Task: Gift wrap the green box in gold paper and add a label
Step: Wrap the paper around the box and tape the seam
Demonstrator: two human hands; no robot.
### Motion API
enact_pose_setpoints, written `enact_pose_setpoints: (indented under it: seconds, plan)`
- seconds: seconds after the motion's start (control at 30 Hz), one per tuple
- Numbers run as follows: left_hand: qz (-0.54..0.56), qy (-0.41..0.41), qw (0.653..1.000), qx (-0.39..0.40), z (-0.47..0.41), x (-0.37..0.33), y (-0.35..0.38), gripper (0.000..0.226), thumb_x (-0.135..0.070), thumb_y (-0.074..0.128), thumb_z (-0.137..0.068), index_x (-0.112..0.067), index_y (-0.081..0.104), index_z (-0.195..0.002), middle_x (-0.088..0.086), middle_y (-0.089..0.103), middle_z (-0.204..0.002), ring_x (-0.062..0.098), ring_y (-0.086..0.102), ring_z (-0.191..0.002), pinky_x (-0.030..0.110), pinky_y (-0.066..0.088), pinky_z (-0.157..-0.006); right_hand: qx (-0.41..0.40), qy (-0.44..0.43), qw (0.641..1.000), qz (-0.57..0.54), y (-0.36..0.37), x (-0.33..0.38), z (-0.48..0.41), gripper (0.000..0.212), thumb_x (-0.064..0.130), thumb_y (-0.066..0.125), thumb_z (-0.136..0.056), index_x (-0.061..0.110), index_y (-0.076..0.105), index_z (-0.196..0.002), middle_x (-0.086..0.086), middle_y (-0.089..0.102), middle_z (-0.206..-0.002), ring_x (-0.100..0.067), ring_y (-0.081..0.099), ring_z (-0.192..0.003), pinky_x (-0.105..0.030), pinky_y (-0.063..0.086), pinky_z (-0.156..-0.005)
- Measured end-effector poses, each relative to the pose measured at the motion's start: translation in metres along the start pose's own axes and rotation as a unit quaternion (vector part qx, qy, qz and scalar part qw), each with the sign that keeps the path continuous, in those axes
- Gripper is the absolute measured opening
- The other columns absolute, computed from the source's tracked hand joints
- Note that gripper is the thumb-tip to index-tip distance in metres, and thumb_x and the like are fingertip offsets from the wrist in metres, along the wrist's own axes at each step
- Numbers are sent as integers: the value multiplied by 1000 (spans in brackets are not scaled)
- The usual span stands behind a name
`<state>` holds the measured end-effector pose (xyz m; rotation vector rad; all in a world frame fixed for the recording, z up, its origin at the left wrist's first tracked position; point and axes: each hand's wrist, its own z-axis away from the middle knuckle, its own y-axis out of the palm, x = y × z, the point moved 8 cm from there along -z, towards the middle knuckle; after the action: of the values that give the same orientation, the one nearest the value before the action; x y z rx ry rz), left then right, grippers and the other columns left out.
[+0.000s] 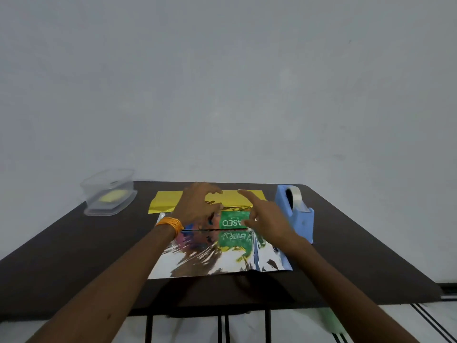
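Resting mid-table on crinkled gold paper [212, 261], mirror-silver side up, flat gold strip at the far edge: rectangular green box [233, 220]. Clasping the box's left end, fingers curled: left hand [197, 206], blurred, so possibly pinching foil too. Touching the right end by thumb, index finger straight, grasping nothing: right hand [265, 219]. Standing just beside: blue plastic tape dispenser [296, 214].

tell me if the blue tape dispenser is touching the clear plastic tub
Apart. The head view shows the tape dispenser right of the gold paper and the tub at its left.
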<state>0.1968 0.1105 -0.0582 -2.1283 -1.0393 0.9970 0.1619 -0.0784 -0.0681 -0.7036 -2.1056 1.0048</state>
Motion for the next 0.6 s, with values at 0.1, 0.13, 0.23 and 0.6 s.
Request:
enact_pose_setpoints:
  seconds: [0.1, 0.13, 0.23, 0.6]
  plan:
    - [-2, 12, 1000, 16, 3, 8, 5, 39, -44, 77, -77, -29, 71, -112, -7, 67, -115, 16, 57, -108, 37, 48, -88, 6, -40, 999, 33, 13, 11, -18, 84, 23, 73, -89, 32, 23, -156, 2, 65, -77, -16, 57, -78, -40, 51, -70]
    - [-4, 18, 1000, 15, 3, 8, 7, 36, -44, 77, -78, -30, 71, -110, -7, 67, -112, 16, 58, -104, 36, 49, -84, 4, -46, 998, 39, 14, 11, -21, 84, 23, 73, -89, 33, 22, -156, 2, 64, -78, -16, 56, -79, -40, 51, -71]
    - [-14, 27, 1000, 6, 4, 9, 10, 30, -45, 74, -79, -32, 71, -106, -9, 66, -105, 14, 58, -93, 36, 51, -78, 6, -54, 997, 50, 16, 7, -28, 83, 23, 72, -90, 33, 23, -156, 4, 64, -80, -16, 55, -82, -40, 51, -71]
    - [-19, 19, 1000, -6, 8, 13, 14, 30, -43, 76, -81, -34, 69, -109, -8, 65, -110, 13, 58, -98, 29, 47, -78, -2, -20, 996, 91, 23, -3, -45, 82, 27, 74, -88, 32, 25, -155, 2, 70, -86, -17, 59, -87, -33, 49, -72]
